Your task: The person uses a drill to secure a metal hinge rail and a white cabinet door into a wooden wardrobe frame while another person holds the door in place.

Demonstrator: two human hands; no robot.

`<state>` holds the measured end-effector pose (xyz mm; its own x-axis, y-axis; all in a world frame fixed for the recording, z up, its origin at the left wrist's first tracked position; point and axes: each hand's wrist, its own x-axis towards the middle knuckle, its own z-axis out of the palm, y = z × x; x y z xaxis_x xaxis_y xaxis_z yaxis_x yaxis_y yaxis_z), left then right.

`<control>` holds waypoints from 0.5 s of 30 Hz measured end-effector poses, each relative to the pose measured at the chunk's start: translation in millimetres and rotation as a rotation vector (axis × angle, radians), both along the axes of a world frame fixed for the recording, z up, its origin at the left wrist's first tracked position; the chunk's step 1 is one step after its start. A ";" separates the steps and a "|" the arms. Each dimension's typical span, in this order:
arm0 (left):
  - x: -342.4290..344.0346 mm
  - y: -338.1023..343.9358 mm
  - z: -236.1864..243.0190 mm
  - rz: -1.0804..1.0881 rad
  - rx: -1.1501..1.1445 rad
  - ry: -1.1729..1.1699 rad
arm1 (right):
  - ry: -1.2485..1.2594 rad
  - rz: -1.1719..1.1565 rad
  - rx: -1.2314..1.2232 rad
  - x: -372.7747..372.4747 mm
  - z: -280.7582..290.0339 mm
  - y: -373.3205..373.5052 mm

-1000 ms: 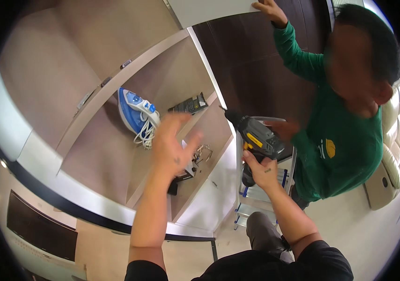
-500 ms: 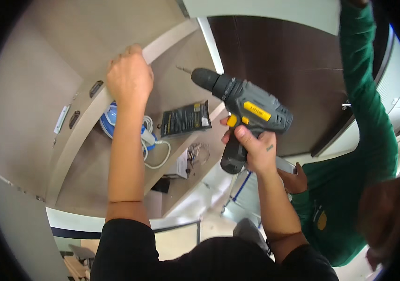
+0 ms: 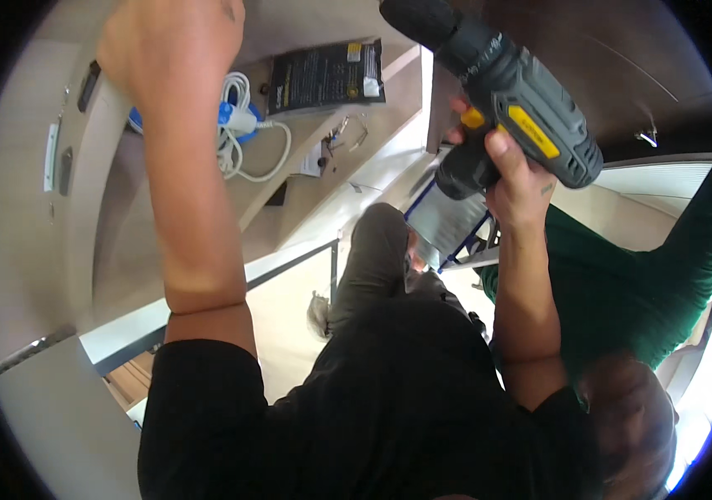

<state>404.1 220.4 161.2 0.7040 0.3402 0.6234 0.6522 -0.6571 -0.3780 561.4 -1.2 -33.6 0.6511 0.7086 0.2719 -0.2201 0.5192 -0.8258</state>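
Observation:
My right hand (image 3: 510, 171) grips the handle of a grey and black cordless drill (image 3: 514, 100) with yellow accents, raised at the upper right, its nose pointing up and left. My left hand (image 3: 168, 46) is raised at the upper left, closed over the edge of a beige cabinet panel (image 3: 81, 183). Below it, on a shelf, lie a blue object with a coiled white cable (image 3: 239, 133) and a flat black packet (image 3: 327, 75).
A person in a green top (image 3: 639, 275) stands close at the right, with an arm reaching up the frame's right edge. A dark brown panel (image 3: 622, 58) fills the upper right. A stepladder (image 3: 447, 229) and pale floor (image 3: 285, 317) lie below me.
The view has tilted further down and closer. My drill hand has risen toward the upper right. My left hand stays on the panel edge, now at the top left.

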 end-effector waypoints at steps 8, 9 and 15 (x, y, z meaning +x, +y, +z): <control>14.4 19.1 -8.2 -0.019 -0.122 -0.078 | -0.035 -0.079 -0.212 19.5 7.5 0.3; 14.9 18.7 4.2 -0.021 -0.159 -0.048 | -0.025 -0.047 -0.179 22.5 16.9 5.4; 1.0 12.9 41.6 -0.098 -0.525 -0.064 | -0.027 -0.031 0.165 20.9 103.6 57.1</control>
